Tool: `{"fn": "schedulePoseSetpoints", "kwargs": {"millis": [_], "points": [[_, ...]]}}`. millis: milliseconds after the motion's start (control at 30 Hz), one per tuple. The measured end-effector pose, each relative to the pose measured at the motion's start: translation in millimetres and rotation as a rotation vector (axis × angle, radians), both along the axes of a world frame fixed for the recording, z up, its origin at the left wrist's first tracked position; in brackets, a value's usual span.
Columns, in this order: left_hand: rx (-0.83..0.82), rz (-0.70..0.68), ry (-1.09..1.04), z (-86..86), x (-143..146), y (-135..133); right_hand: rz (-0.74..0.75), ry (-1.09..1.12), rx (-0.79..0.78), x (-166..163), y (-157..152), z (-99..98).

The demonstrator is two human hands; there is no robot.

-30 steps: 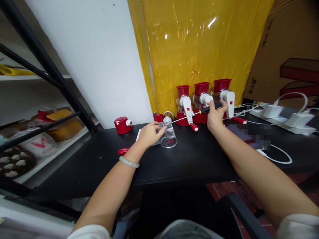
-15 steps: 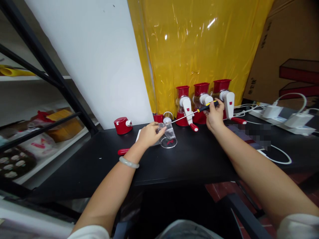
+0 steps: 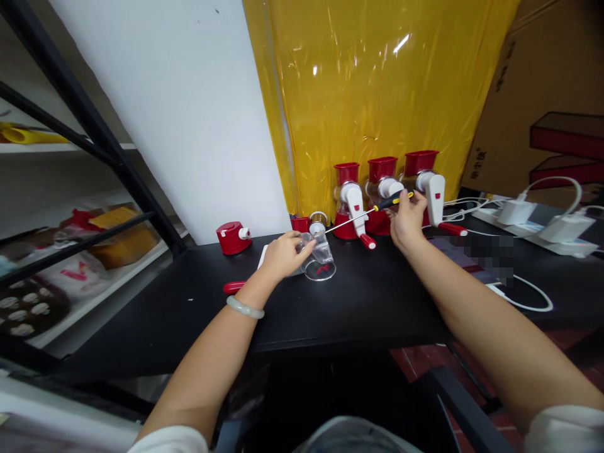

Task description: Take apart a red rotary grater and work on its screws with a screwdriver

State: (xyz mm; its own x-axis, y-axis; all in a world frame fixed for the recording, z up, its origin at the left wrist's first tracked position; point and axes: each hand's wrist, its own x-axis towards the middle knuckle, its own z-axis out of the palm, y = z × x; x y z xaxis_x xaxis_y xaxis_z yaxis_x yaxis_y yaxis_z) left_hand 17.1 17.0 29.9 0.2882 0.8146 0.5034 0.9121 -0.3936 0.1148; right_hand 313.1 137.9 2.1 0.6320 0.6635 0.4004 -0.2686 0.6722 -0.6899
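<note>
My left hand [image 3: 283, 253] is closed around a clear plastic housing [image 3: 321, 258] that lies tilted on the black table [image 3: 358, 302]. My right hand [image 3: 406, 217] grips the black and yellow handle of a long screwdriver [image 3: 363, 216]. Its metal shaft slants down to the left, and the tip sits at the white top part of the clear housing. Behind my hands stand three red and white hand-crank gadgets [image 3: 383, 195] in a row against a yellow sheet.
A red cap with a white knob [image 3: 232, 237] lies at the back left, and a red handle [image 3: 234, 287] lies near my left wrist. White chargers and cables [image 3: 533, 223] fill the right side. A black shelf frame [image 3: 94, 151] stands on the left.
My right hand has lifted the screwdriver handle slightly and turned on it. My left hand and the clear housing have stayed where they were.
</note>
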Motion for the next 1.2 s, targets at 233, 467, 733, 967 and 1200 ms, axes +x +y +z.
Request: {"fn": "schedulePoseSetpoints", "kwargs": {"millis": [233, 467, 733, 967, 1200], "points": [[0.011, 0.000, 0.005, -0.1, 0.3, -0.5, -0.036, -0.074, 0.027, 1.3, 2.8, -3.2], [0.011, -0.005, 0.004, -0.7, -0.7, 0.4, 0.027, -0.003, 0.012, -0.8, 6.8, -1.6], [0.006, -0.009, -0.002, -1.0, -0.2, 0.8, -0.005, -0.071, 0.040, 1.3, -0.4, 0.5], [0.006, -0.009, -0.006, -0.4, 0.1, -0.1, 0.025, -0.042, 0.063, -0.4, 2.1, -1.5], [0.015, -0.003, 0.004, -1.0, -0.4, 0.8, 0.081, -0.095, 0.015, -0.1, 0.5, -0.1]]}}
